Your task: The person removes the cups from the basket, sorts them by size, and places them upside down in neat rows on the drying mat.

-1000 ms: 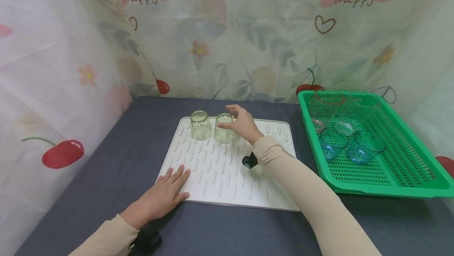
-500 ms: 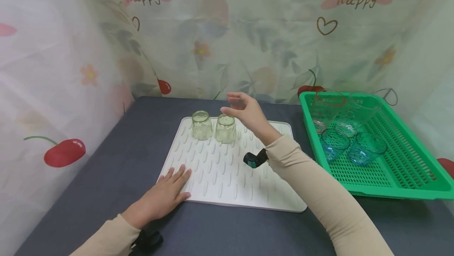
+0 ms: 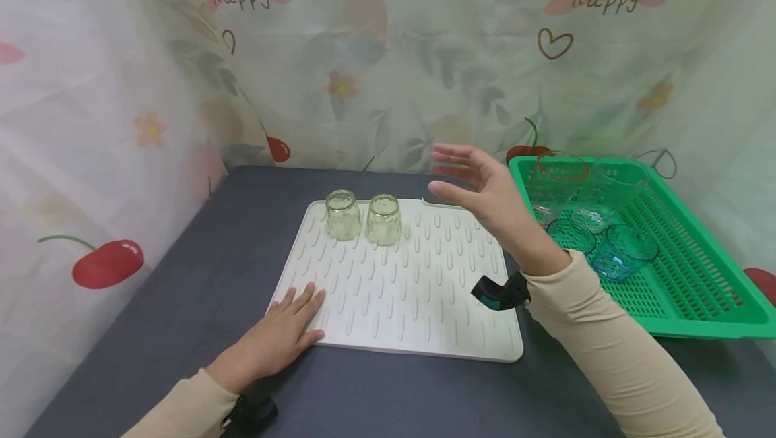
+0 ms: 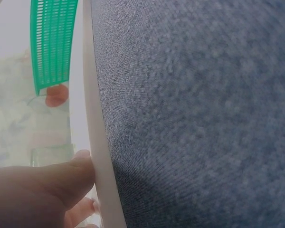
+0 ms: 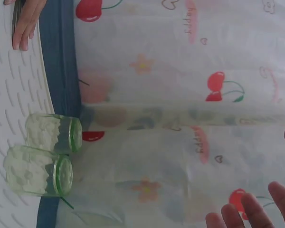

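Two pale green glasses, a left one (image 3: 343,215) and a right one (image 3: 383,221), stand upside down side by side at the back left of a white ridged mat (image 3: 388,290). My left hand (image 3: 280,337) rests flat on the mat's front left corner, fingers spread. In the left wrist view its thumb (image 4: 78,175) lies at the mat's edge. My right hand (image 3: 485,195) is raised above the mat's back right part, fingers apart and holding nothing. The right wrist view shows its fingertips (image 5: 247,213) at the lower right, well away from the glasses.
A green slotted basket (image 3: 697,290) stands on the right of the dark cloth-covered table (image 3: 200,276). Inside are blue glasses (image 3: 626,253) and taller clear ones, one with a red rim (image 3: 564,165). A printed curtain (image 3: 388,74) hangs behind and at the sides.
My right hand has let go of the right pale green glass, lifted off it and moved right towards the basket. The left hand and both glasses have stayed in place.
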### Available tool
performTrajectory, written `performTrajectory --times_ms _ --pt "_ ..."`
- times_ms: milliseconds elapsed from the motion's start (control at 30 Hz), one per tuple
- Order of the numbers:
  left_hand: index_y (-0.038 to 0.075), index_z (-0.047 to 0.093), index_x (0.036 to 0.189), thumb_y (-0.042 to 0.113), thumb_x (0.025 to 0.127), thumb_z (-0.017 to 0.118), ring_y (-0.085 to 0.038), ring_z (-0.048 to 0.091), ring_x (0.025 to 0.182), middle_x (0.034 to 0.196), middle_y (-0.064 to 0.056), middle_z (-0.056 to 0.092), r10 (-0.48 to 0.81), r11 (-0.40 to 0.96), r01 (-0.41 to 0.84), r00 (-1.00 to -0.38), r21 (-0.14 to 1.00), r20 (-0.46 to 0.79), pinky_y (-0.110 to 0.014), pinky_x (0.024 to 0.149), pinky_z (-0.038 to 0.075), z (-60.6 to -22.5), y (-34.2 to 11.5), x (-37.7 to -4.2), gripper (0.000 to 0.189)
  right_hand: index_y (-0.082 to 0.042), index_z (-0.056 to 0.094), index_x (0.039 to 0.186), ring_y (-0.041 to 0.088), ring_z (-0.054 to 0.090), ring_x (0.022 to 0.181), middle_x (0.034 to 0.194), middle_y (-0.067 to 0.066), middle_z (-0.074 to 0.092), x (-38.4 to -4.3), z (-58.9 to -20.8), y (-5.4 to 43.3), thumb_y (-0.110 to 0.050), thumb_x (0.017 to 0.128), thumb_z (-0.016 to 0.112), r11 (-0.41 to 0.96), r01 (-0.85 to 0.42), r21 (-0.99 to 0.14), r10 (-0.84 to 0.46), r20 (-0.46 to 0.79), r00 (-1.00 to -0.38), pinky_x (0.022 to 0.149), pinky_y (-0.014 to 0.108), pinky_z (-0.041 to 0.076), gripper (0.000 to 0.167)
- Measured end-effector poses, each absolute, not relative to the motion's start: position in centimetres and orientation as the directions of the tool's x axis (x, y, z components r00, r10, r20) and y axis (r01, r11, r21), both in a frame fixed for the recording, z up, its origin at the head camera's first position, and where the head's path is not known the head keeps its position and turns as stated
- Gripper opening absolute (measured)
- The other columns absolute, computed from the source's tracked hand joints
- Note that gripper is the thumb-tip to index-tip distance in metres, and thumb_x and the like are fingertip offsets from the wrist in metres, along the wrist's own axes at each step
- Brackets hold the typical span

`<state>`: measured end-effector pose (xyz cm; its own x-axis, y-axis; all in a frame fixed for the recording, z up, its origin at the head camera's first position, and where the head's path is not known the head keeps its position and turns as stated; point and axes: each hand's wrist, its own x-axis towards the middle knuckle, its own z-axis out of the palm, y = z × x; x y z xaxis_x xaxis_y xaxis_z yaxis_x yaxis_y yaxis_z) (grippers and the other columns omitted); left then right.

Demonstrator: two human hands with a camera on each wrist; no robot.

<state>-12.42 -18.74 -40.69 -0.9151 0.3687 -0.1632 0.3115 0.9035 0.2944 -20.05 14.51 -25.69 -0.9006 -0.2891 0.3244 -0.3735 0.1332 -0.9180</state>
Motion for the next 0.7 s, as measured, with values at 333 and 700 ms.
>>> performTrajectory --times_ms 333,700 --pt "0.005 0.035 0.150 0.035 0.097 0.055 -0.050 0.023 0.141 0.156 -0.021 0.027 0.375 0.902 0.321 -0.914 0.288 -0.157 -0.067 0.107 0.025 -40.8 -18.9 -12.5 0.064 -0.013 0.052 0.138 0.012 0.055 0.121 0.134 0.004 0.056 -18.4 -24.6 21.3 -0.009 0.092 0.066 0.128 -0.396 -0.909 -0.171 0.373 -0.912 0.091 0.015 0.048 0.048" --pt "0.005 0.034 0.150 0.036 0.097 0.055 -0.050 0.022 0.142 0.157 -0.021 0.026 0.376 0.902 0.317 -0.911 0.294 -0.171 -0.068 0.108 0.025 -40.8 -18.9 -12.5 0.065 -0.016 0.048 0.142 0.003 0.056 0.117 0.133 -0.005 0.056 -19.4 -25.7 28.9 -0.008 0.093 0.064 0.191 -0.351 -0.917 -0.095 0.339 -0.936 0.085 0.009 0.047 0.052"
